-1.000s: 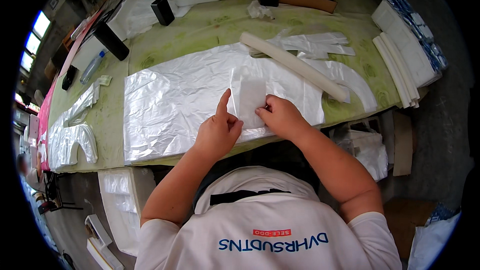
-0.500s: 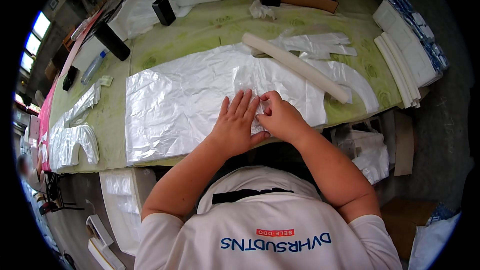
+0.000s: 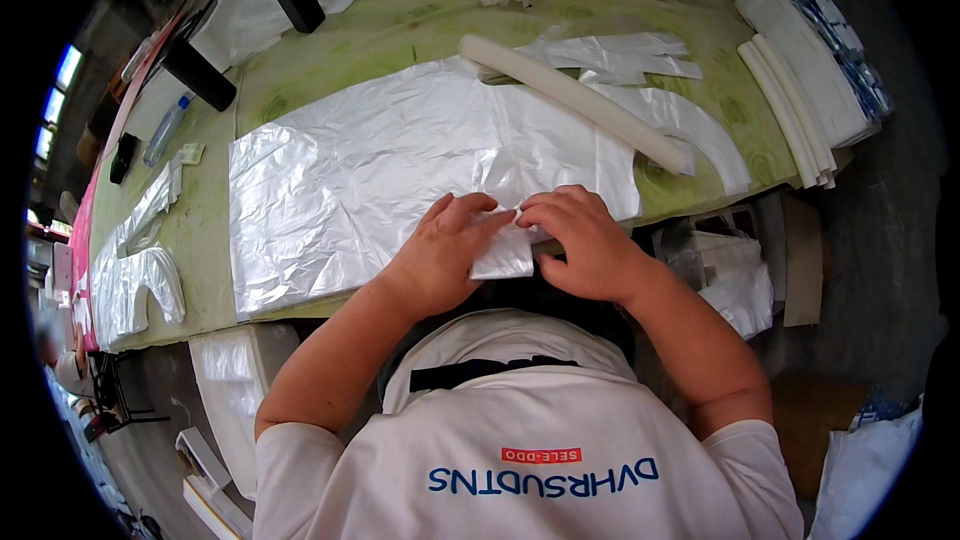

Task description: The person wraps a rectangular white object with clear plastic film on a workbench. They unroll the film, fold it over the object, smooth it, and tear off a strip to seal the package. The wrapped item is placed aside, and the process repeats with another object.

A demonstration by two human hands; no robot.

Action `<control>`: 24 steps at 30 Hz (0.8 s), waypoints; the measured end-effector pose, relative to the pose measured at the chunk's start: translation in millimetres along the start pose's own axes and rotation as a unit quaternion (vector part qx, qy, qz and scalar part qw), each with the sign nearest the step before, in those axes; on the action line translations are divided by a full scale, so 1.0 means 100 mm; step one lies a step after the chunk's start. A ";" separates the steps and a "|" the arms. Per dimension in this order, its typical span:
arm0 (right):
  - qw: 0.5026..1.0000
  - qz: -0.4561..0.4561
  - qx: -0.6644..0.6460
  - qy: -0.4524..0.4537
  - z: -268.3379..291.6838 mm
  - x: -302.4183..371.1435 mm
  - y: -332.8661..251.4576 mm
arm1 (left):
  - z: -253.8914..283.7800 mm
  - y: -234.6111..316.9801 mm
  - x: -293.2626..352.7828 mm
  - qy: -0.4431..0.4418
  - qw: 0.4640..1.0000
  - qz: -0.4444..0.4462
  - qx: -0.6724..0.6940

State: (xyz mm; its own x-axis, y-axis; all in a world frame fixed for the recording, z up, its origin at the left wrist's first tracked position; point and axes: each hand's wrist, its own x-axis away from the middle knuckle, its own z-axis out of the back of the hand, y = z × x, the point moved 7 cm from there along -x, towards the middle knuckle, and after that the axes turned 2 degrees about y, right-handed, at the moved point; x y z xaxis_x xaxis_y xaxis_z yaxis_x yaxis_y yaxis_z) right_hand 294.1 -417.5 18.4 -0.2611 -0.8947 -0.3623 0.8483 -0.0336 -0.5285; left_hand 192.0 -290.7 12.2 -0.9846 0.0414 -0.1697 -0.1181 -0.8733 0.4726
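Thin, shiny, whitish plastic sheeting (image 3: pixel 340 180) lies creased across the table in front of me, with strip-like and curved parts at its right end. At its near edge, my left hand (image 3: pixel 440 245) and my right hand (image 3: pixel 580 240) meet with fingertips almost touching. Both are closed, pinching a piece of the plastic between thumb and fingers. A small folded flap of plastic (image 3: pixel 507 258) shows between them at the table edge. Behind my right hand, a long off-white roll or tube (image 3: pixel 580 105) rests slantwise on the sheeting.
More cut plastic (image 3: pixel 140 280) lies at the table's left end, near a clear bottle (image 3: pixel 166 130) and a black cylinder (image 3: pixel 198 75). A black box-shaped object (image 3: pixel 299 5) stands at the back. White rolls (image 3: pixel 785 115) and stacked packages (image 3: pixel 815 60) sit at the right edge.
My left hand was lying flat with fingers spread on the plastic; now its fingers are curled and pinching. The right hand has shifted slightly toward me. A folded flap now shows between them.
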 end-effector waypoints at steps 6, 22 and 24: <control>0.997 -0.079 0.006 -0.008 -0.10 -0.17 0.26 | 0.02 -0.30 -0.07 0.144 0.982 0.082 0.093; 0.991 -0.130 -0.028 0.008 -0.18 -0.20 0.36 | 0.03 -0.43 -0.08 0.122 0.981 0.110 0.107; 0.993 -0.115 -0.014 0.007 -0.20 -0.18 0.36 | 0.04 -0.39 -0.04 0.136 0.983 0.082 0.091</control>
State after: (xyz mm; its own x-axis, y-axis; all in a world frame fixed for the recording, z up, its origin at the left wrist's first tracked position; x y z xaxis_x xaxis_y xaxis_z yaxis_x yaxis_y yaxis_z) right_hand 320.3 -393.6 -9.4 -0.4539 -0.8582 -0.2400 0.7518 -0.2242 -0.6200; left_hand 200.0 -254.6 -2.6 -0.9242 -0.2457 -0.2924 -0.0066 -0.7553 0.6554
